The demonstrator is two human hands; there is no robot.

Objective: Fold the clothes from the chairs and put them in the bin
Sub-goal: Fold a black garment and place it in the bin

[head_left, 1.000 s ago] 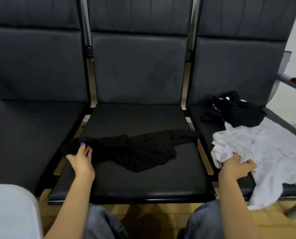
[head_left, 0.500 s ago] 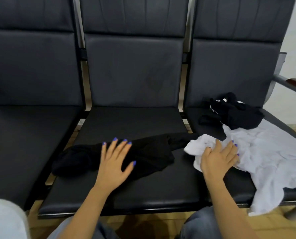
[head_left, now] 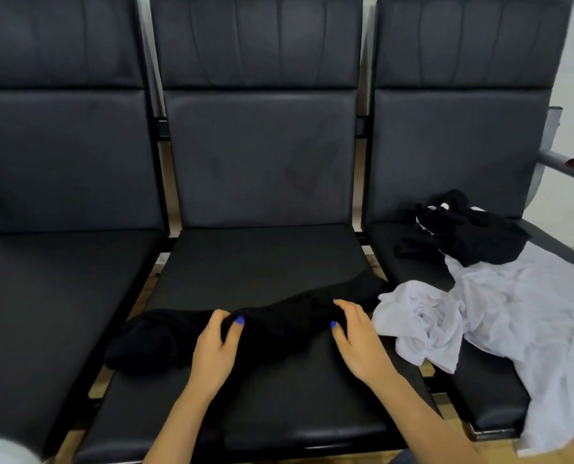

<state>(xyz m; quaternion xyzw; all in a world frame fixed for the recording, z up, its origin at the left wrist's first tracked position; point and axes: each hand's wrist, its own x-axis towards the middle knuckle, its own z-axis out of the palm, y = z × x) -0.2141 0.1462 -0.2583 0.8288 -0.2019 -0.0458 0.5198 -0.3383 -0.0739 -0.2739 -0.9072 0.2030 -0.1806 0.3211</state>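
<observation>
- Our left hand (head_left: 213, 349) and right hand (head_left: 355, 339) pinch the bunched black garment (head_left: 278, 324) on the middle chair seat (head_left: 265, 259).
- Risk: dark-on-dark hides edges; folds may misalign.
- Risk: its right end touches the white shirt (head_left: 499, 316); lifting may drag it.

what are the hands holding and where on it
Both hands grip the black garment on the middle seat: the left hand left of its middle, the right hand nearer its right end.
</observation>
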